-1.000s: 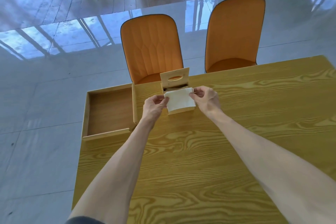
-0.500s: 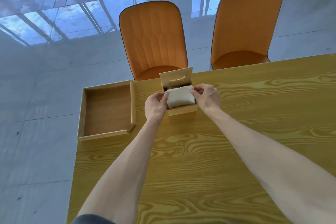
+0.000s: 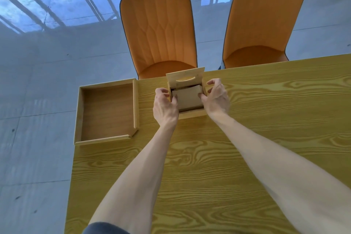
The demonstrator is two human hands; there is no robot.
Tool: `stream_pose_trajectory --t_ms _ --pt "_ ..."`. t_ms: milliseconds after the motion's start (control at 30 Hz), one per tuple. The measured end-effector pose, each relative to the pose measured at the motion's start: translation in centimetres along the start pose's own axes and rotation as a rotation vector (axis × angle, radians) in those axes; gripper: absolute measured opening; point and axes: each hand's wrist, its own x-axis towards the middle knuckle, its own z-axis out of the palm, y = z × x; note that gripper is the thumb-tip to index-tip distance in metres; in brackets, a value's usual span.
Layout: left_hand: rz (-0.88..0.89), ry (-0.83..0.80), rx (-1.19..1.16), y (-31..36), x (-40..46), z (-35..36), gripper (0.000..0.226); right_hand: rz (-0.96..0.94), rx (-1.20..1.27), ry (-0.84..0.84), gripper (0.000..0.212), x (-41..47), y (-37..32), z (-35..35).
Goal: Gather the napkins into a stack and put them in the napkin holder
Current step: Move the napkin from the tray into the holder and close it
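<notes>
Hands (image 3: 165,106) curled around napkins (image 3: 190,98)

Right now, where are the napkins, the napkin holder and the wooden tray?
napkins (image 3: 190,98), head view, top face of the stack
napkin holder (image 3: 185,76), head view, raised back panel above the slot
wooden tray (image 3: 135,104), head view, right side rail

Napkins (image 3: 190,99) sit inside holder (image 3: 185,78), lid tilted up at the far side. Left hand (image 3: 164,107) and right hand (image 3: 215,99) flank holder, fingertips on stack edges. Tray (image 3: 107,112) left of holder; two chairs (image 3: 159,30) beyond it.
</notes>
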Motion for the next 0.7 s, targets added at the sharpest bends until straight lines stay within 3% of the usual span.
stream_pose_trajectory --t_ms 167,367,533,700 --pt "-0.078 -0.082 -0.02 -0.5 0.8 0.1 0.042 -0.007 0.016 -0.02 0.047 0.3 0.6 0.4" --pt "-0.006 -0.173 -0.14 -0.8 0.7 -1.2 0.046 -0.074 0.178 -0.109 0.043 0.7 0.7 -1.3" --pt "0.075 -0.205 -0.136 -1.0 0.8 -3.6 0.043 -0.073 0.327 -0.047 0.033 1.7 -0.6 -4.1" --pt "-0.058 -0.156 -0.386 1.7 1.3 -6.0 0.058 -0.028 0.456 -0.091 0.049 2.6 -3.0 -5.9"
